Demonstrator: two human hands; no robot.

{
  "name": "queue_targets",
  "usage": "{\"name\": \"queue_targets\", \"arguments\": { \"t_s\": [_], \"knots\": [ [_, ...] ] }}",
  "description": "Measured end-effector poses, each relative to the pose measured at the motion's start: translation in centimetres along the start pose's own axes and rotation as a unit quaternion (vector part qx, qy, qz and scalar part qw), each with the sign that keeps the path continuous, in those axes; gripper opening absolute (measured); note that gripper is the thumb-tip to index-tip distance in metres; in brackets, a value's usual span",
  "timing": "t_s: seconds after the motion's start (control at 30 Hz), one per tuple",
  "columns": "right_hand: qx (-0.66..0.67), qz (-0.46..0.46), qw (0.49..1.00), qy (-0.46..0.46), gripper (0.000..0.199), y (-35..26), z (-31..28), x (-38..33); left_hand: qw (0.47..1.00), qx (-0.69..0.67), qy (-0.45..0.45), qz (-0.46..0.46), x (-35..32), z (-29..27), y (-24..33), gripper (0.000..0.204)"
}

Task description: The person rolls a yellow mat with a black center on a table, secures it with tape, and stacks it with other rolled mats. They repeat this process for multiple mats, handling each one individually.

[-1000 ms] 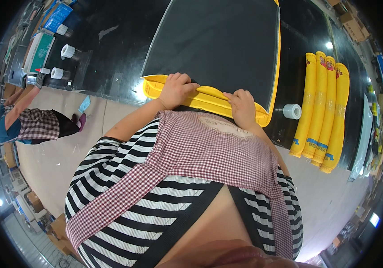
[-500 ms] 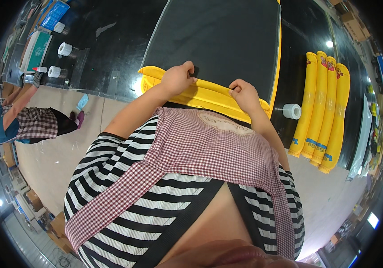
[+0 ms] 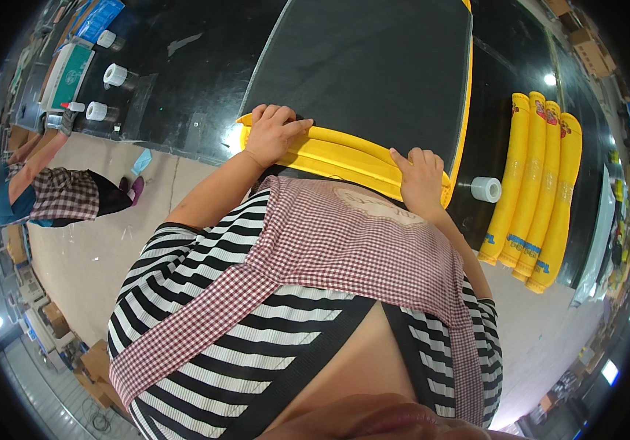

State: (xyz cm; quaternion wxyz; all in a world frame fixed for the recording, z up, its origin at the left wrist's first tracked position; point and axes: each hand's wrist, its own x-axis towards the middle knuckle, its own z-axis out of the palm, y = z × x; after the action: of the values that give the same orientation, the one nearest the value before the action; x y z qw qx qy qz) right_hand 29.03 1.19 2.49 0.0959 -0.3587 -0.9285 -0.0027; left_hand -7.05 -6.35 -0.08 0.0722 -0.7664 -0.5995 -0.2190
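Note:
A large mat (image 3: pixel 362 70) lies with its dark backing up on the black table, yellow along its right side. Its near end is turned over into a yellow roll (image 3: pixel 340 150) close to my body. Toward the left end of that roll, my left hand (image 3: pixel 274 136) is closed over it, fingers bent onto the far side. My right hand (image 3: pixel 422 178) grips the same roll near its right end, thumb pointing inward and fingers curled over the top. The undersides of both hands' grips are hidden.
Several rolled yellow mats (image 3: pixel 522 176) lie side by side at the right, beside a tape roll (image 3: pixel 486 189). More tape rolls (image 3: pixel 114 75) stand along the left, near a green-and-white box (image 3: pixel 71 77) and a blue package (image 3: pixel 100 20). Another person (image 3: pixel 54 192) stands at the far left.
Both hands have shifted from pinching the mat's turned edge to lying over the roll with fingers curled across it. My left hand moved slightly left and my right hand slightly nearer.

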Motion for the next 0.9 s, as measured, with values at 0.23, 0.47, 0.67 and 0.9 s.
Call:
{"name": "queue_targets", "arguments": {
  "t_s": [0.23, 0.47, 0.67, 0.9],
  "knots": [
    [0.055, 0.067, 0.991, -0.099, 0.046, 0.5, -0.9, 0.6, 0.99, -0.05, -0.119, -0.056, 2.1, 0.2, -0.9, 0.014],
    [0.183, 0.136, 0.971, -0.07, 0.028, 1.7, -0.2, 1.2, 0.986, -0.107, -0.074, -0.1, 3.1, 0.3, -2.5, 0.03],
    [0.193, 0.135, 0.972, -0.017, 0.004, 3.5, 0.7, 0.8, 0.968, -0.091, -0.151, -0.178, 3.8, -0.8, -2.6, 0.048],
    [0.113, 0.039, 0.993, 0.002, 0.005, 4.4, 2.0, -0.8, 0.945, -0.058, -0.215, -0.241, 4.6, -1.7, -2.0, 0.05]
  ]
}}
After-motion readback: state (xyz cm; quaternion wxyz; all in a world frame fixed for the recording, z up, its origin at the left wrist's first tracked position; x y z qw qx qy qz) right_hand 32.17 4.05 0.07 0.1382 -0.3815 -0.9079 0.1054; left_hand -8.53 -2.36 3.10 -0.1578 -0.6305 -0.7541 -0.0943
